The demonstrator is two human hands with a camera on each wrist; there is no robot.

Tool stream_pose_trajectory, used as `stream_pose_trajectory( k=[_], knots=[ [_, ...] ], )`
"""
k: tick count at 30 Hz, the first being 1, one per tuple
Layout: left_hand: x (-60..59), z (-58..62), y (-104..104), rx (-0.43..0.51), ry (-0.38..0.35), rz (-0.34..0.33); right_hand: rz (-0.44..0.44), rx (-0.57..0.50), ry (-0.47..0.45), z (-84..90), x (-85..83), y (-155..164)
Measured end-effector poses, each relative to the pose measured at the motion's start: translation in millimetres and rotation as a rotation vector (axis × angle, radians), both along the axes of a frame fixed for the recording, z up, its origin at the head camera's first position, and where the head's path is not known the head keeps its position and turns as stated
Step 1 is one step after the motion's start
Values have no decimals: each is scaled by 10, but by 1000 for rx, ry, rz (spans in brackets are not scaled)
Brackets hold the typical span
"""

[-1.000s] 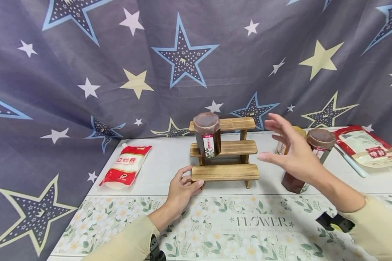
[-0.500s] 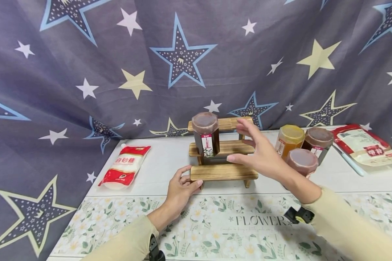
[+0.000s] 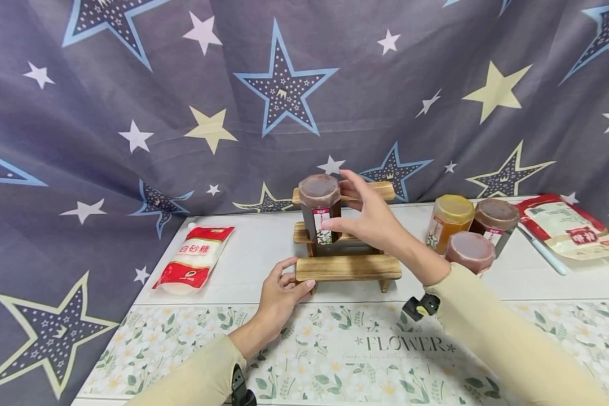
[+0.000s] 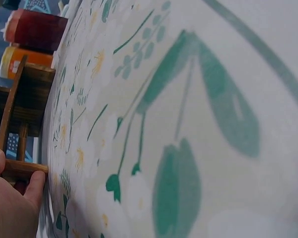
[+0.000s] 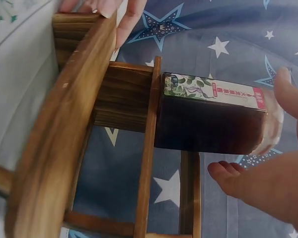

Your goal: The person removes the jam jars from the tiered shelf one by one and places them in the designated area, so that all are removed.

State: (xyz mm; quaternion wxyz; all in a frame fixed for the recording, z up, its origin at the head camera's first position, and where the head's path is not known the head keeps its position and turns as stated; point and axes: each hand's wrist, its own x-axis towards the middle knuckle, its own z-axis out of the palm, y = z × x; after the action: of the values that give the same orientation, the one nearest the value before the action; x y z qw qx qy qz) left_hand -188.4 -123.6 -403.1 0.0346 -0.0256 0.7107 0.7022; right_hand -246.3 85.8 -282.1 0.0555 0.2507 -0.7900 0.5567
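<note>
A three-step wooden display stand (image 3: 349, 268) stands mid-table. My left hand (image 3: 279, 294) grips the left end of its lowest step, thumb in front; in the left wrist view the same hand (image 4: 12, 206) shows at that end. A dark jar (image 3: 314, 219) with a brownish lid and a pink-and-white label stands upright on the middle step, at the left. My right hand (image 3: 373, 220) reaches round its right side, thumb before the label. In the right wrist view, thumb and fingers of that hand (image 5: 273, 181) are spread on either side of the jar (image 5: 213, 121), with gaps showing.
Right of the stand are an amber jar (image 3: 449, 223) with a yellow lid and two dark jars (image 3: 496, 217) (image 3: 469, 251). Behind them lie a light blue slim tool (image 3: 545, 252) and a red-and-white packet (image 3: 568, 225). A sugar bag (image 3: 195, 259) lies at left; a star-patterned curtain (image 3: 264, 51) hangs behind.
My right hand has moved left from in front of the jars on the right to the jar on the stand, uncovering those jars. The left hand keeps its hold on the stand.
</note>
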Motion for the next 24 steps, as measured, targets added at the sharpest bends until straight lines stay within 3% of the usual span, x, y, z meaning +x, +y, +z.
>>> stream_pose_trajectory(
  k=[10, 24],
  knots=[
    [-5, -14, -5, 14, 7, -11, 32, 7, -63, 45, -162, -164],
    [-13, -25, -15, 9, 15, -13, 50, -49, -27, -9, -237, -183]
  ],
)
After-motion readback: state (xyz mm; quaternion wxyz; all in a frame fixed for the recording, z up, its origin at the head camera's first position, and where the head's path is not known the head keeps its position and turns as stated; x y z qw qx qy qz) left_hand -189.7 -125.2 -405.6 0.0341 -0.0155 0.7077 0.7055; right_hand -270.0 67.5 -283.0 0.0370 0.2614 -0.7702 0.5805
